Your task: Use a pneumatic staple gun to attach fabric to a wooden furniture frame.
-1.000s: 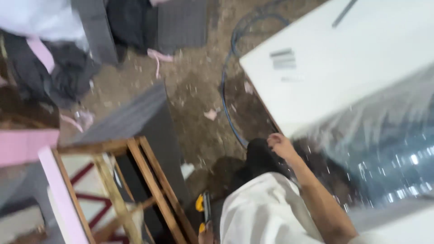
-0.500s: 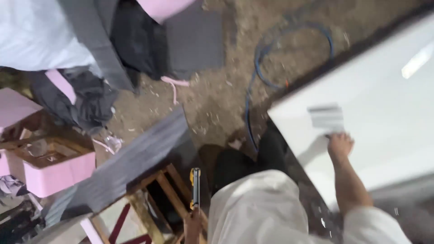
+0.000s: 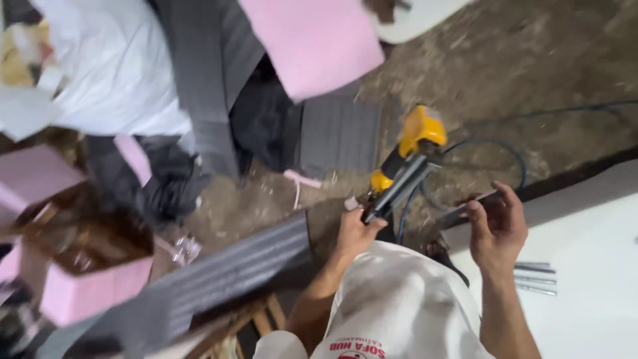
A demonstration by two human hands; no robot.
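Left hand (image 3: 357, 229) clenched; right hand (image 3: 497, 226) raised, fingers curled.

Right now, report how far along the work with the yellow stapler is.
Done: the left hand has the yellow and black pneumatic staple gun lifted off the dirt floor, its blue air hose looping behind. In hand: the right hand holds a dark metal strip, possibly staples, near the gun. Left: more grey strips lie unused on the white board; no fastening shows.
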